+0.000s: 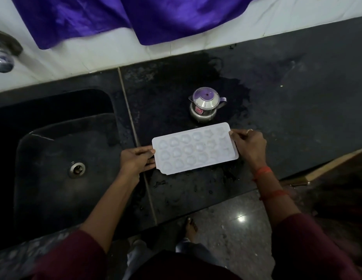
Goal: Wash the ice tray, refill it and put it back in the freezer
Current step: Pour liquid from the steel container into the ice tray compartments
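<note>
A white plastic ice tray (194, 148) with several round cups lies level over the wet black counter (277, 98), just right of the sink. My left hand (135, 159) holds its left short end, thumb on top and fingers underneath. My right hand (249, 145) pinches the tray's right short end near the far corner. Whether the cups hold water cannot be told. The tray sits tilted a little in plan, its right end farther from me.
A small steel pot with a lid (206, 105) stands just behind the tray. The black sink (61, 162) with its drain (76, 169) is to the left, a tap (3, 51) at far left. Purple cloth (135, 19) hangs over the white wall. Floor lies below.
</note>
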Motion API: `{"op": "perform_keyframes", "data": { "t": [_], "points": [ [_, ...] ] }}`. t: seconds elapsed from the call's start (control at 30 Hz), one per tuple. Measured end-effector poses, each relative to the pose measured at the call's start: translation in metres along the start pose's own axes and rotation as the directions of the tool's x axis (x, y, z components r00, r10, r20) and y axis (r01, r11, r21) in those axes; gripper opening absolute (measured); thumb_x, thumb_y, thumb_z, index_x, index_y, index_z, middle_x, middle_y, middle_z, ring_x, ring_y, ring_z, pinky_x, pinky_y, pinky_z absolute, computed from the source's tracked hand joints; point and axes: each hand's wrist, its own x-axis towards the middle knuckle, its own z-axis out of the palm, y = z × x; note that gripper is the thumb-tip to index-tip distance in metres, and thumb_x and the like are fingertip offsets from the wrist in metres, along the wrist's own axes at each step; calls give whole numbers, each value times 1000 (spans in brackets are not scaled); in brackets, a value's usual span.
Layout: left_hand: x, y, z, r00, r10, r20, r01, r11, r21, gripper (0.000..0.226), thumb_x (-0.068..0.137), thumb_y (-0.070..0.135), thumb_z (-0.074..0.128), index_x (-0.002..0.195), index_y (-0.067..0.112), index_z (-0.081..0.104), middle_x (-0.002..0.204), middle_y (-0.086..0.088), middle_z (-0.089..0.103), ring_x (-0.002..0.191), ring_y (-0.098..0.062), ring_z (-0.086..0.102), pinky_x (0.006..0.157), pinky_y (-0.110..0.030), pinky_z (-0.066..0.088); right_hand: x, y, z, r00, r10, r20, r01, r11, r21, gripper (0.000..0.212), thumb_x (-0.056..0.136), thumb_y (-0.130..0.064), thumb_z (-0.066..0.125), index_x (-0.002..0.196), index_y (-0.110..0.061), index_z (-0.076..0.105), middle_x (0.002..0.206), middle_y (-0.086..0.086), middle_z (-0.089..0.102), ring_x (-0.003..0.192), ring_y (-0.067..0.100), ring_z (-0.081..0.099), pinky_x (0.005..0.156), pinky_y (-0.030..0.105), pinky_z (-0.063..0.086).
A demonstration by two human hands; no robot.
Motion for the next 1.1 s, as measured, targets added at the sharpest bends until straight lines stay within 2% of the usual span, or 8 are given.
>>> {"op": "perform_keyframes", "data": {
  "t": [0.2,0.3,0.47,0.6,0.77,0.87,0.97,1.1],
  "points": [
    [8,-3,6,999,-24,-33,24,1000,-3,13,92,5,74,105,3,74,89,-8,76,73,-17,74,55,-22,60,8,0,0,999,-47,13,48,987,-155,15,87,-23,73,100,-18,80,94,4,78,86,15,71,86,24,52],
    [6,-3,7,999,-33,-42,32,999,-18,11,92,6,75,103,4,74,86,-7,77,69,-15,74,54,-23,60,14,-5,-4,997,-76,-3,74,973,-220,15,86,-25,71,98,-21,79,92,-1,78,88,17,72,81,24,52],
    [4,-1,8,998,-37,-49,35,999,-41,9,91,8,76,100,8,75,89,-7,78,71,-16,75,59,-26,62,40,-28,-13,980,-195,34,195,981,2,38,96,-30,65,131,-17,62,115,-4,68,100,7,64,90,16,46],
    [4,-1,10,998,-55,-45,52,997,-50,11,91,9,76,102,9,75,90,-8,78,71,-16,75,59,-26,61,64,-48,-9,964,-255,77,249,965,80,36,103,-30,55,133,-12,61,125,0,65,110,6,59,85,0,38],
    [3,-4,15,995,-80,-53,76,995,-69,6,91,10,76,97,11,75,88,-4,77,66,-13,74,59,-26,59,85,-62,1,960,-197,198,213,975,-63,37,104,-37,48,116,-9,70,112,13,71,109,28,65,94,30,44],
    [4,-7,15,994,-89,-69,83,993,-85,3,92,9,75,92,12,75,85,-2,77,66,-12,74,62,-27,60,96,-58,10,952,-157,264,170,985,-27,29,98,-43,55,86,-21,69,98,12,74,98,28,70,96,44,54],
    [6,-10,13,993,-89,-71,83,993,-88,3,92,10,75,93,12,76,84,0,78,69,-14,75,64,-28,60,102,-53,16,940,-103,326,73,992,103,22,98,-36,60,80,-23,63,91,9,74,94,26,73,87,46,60],
    [6,-12,10,994,-93,-63,87,993,-83,3,93,10,74,93,13,76,82,1,79,65,-12,75,59,-26,59,100,-54,16,918,-37,395,-87,953,291,21,100,-27,60,84,-14,61,94,18,67,93,28,70,91,44,59]
  ]
}}
